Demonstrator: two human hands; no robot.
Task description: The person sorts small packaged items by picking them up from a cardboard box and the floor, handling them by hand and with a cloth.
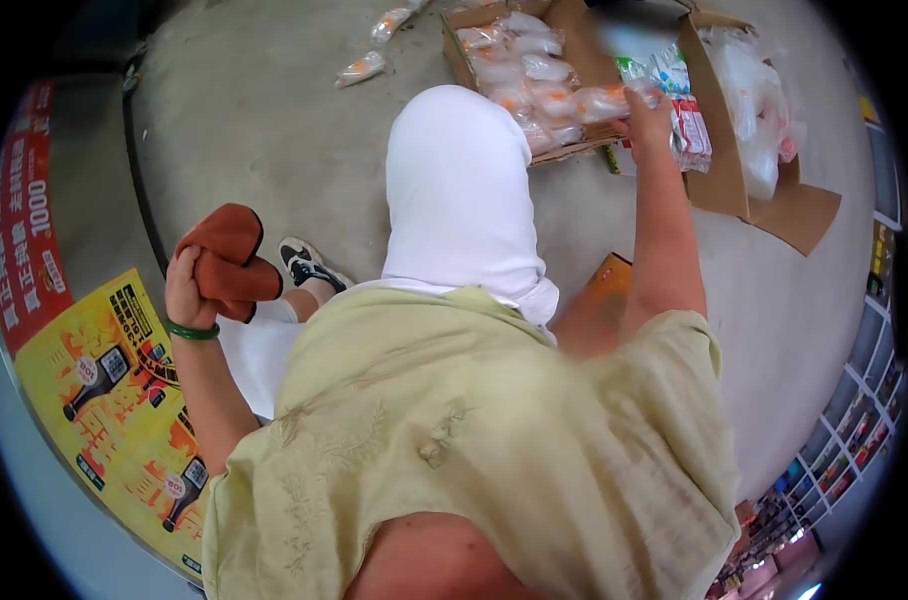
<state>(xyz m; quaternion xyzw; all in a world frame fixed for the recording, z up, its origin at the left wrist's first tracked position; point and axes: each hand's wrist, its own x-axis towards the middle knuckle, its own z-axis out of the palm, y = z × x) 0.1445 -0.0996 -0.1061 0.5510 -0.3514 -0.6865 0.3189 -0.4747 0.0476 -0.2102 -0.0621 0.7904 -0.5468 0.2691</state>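
Observation:
My left hand (187, 292) is closed around a bunched rust-coloured cloth (236, 255) with dark edging. It is held out to the left, beside the yellow poster. My right hand (648, 122) reaches forward to the right, its fingers closed on the end of a clear plastic-wrapped packet (604, 103) with orange and white in it. That packet is over the right side of an open cardboard box (458, 58), where several similar wrapped packets (546, 67) lie in rows. What exactly is inside the wrapping I cannot make out.
Loose wrapped packets (361, 69) lie on the concrete floor at the far left of the box. Red-and-white packs (689, 130) and a cardboard flap (719, 125) are right of my hand, with clear plastic bags (759, 110) beyond. A yellow poster (114, 400) covers a panel at left.

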